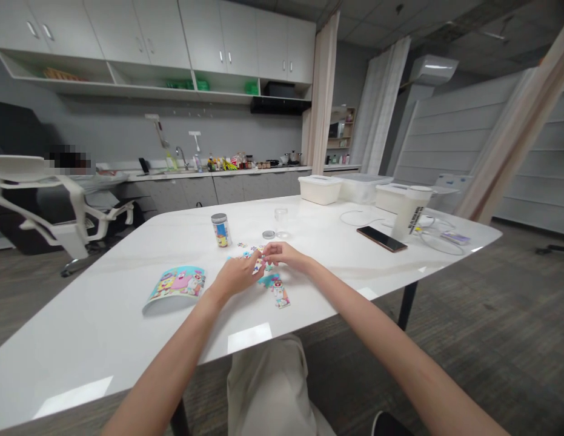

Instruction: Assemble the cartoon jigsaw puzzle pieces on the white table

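Both hands meet over a loose pile of small colourful jigsaw puzzle pieces (248, 255) on the white table. My left hand (237, 275) is closed, with a puzzle piece (258, 269) showing at its thumb and fingers. Bent and drawn together, the fingers of my right hand (284, 253) almost touch the left fingertips; what they pinch is too small to make out. Just in front of me lies a joined puzzle section (280, 292) with a cartoon figure. To the left of my left hand rests a curled cartoon picture sheet (178, 284).
Beyond the pieces stand a printed canister (220, 231), a clear jar (281, 223) and a round metal lid (268, 235). A phone (381, 238), a white tumbler (411, 213) and cables occupy the right side. Plastic bins (320, 189) line the back edge. A person sits far left.
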Demonstrator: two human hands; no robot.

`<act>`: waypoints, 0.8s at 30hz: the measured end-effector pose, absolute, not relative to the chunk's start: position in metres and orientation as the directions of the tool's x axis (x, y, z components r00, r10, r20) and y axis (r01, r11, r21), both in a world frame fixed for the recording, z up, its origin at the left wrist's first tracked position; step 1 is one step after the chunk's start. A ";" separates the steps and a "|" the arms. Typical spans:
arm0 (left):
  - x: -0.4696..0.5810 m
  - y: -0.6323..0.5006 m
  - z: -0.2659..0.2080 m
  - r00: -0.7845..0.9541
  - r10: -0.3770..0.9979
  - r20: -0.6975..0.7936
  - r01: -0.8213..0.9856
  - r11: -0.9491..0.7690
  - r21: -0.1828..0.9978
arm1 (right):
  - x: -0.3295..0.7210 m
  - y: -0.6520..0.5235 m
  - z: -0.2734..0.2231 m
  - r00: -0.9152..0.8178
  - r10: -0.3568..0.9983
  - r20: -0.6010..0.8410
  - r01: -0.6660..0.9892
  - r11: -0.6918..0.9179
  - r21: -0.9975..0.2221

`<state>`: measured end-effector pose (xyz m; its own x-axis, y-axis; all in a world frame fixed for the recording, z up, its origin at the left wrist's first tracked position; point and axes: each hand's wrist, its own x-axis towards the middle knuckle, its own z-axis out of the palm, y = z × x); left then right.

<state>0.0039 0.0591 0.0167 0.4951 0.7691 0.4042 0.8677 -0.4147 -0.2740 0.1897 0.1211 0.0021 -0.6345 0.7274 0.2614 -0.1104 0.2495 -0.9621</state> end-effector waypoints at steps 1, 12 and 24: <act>0.003 0.060 0.016 0.499 0.768 0.402 0.866 -0.420 -0.273 | 0.189 0.122 0.002 -0.627 0.736 0.256 -0.120 0.233 -0.965; 0.000 0.059 0.017 0.513 0.783 0.353 0.856 -0.437 -0.275 | 0.194 0.124 0.005 -0.605 0.771 0.198 -0.128 0.151 -0.980; 0.001 0.063 0.009 0.548 0.737 0.396 0.836 -0.465 -0.291 | 0.190 0.119 0.003 -0.681 0.702 0.210 -0.098 0.197 -0.976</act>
<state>0.0013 0.0626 0.0086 0.5477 0.7370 0.3961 0.8361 -0.4648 -0.2912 0.1903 0.1194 0.0031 -0.6806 0.7019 0.2100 -0.0982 0.1966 -0.9756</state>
